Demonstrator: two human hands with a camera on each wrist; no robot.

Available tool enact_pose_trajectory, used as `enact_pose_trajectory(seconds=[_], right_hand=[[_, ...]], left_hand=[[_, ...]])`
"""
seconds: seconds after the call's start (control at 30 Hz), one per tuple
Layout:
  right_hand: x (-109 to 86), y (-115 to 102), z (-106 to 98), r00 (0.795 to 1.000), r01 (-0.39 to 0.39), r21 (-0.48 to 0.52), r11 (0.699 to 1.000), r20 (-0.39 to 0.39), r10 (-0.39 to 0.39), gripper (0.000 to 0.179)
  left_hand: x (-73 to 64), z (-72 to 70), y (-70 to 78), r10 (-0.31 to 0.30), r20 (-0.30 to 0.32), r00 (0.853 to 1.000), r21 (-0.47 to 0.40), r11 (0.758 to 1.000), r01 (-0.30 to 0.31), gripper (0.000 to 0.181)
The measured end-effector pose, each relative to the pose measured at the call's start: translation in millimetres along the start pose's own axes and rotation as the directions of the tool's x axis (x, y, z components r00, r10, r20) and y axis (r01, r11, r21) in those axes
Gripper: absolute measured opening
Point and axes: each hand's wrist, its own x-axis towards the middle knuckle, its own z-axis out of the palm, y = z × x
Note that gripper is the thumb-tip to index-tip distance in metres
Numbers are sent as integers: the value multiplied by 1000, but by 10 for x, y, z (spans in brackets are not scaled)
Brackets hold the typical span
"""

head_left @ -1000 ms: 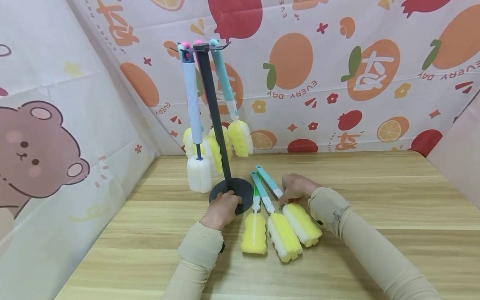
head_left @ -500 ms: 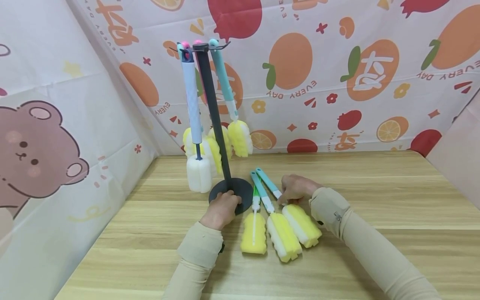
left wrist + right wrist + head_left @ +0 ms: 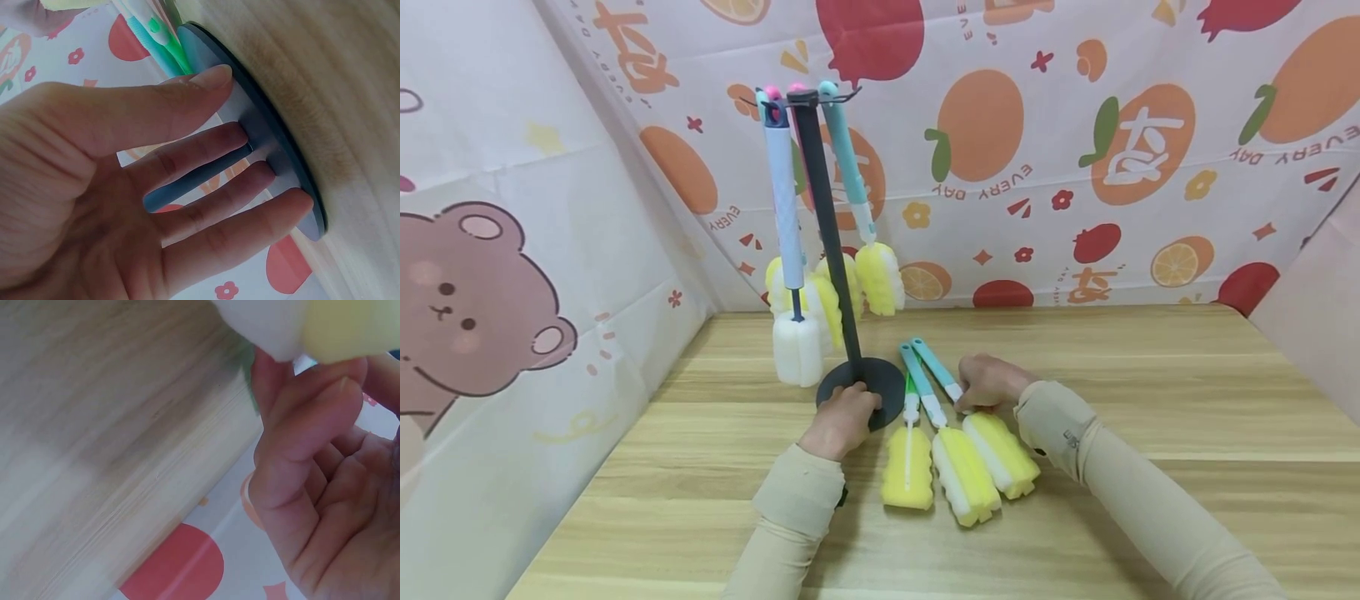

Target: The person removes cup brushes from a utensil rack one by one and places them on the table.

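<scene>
My left hand (image 3: pixel 844 418) presses its fingertips on the round black base (image 3: pixel 262 147) of an upright hanging stand (image 3: pixel 827 200), fingers fairly straight. At the right, my right hand (image 3: pixel 992 382) pinches the neck of a sponge bottle brush (image 3: pixel 1002 454) with a teal handle and a yellow-and-white head, lying on the table. In the right wrist view its sponge head (image 3: pixel 344 328) hides part of the grip. Beside it lie a second teal-handled brush (image 3: pixel 966 475) and a green-handled brush with a yellow sponge (image 3: pixel 907 471).
Several brushes hang from the stand's hooks, among them a light blue one with a white sponge (image 3: pixel 798 350) and a teal one (image 3: pixel 850 158). Behind the wooden table (image 3: pixel 1120 367) hangs a fruit-printed cloth (image 3: pixel 1060 150); a bear-printed cloth (image 3: pixel 482 300) is at the left.
The held brush has slid slightly, its handle end shifting toward me between the first two frames. Both hands otherwise stay almost where they were.
</scene>
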Motion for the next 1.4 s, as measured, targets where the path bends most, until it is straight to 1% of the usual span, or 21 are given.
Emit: enact_pose_trajectory(seconds=[0.07,0.3,0.5,0.67,0.83,1.0,1.13,1.3,1.4], right_hand=[[-6,0,3,1000,1,9,1000,1,-1,21],[-35,-3,-10,999,39,-6,999,-10,-39,22],[-43,1,-31,999,47,12,999,4,-48,26],[-41,6,-53,999,37,16,999,8,-37,24],[-44,5,-126,999,52,-4,999,6,-52,26],[-62,-17,-238,993,106,-25,994,-42,-107,27],[-76,-62,-319,984,143,-1,990,-104,-142,21],[-73,-114,-385,965,183,20,983,-197,-176,17],[-73,-145,-419,948,207,24,978,-253,-194,15]], left_hand=[[-1,0,2,3,0,1000,2,1000,-3,29],[9,-10,2,7,-9,1000,2,1000,-7,29],[7,-19,6,3,0,1000,0,1000,-3,30],[6,-14,8,-1,3,1000,1,1000,1,30],[9,-13,6,3,-4,1000,8,1000,-3,30],[6,-10,3,-2,-4,1000,10,1000,2,30],[1,-5,0,-4,-5,1000,7,1000,4,30],[-4,7,-4,-2,-4,1000,10,1000,2,29],[-4,14,-6,0,-3,1000,16,1000,0,29]])
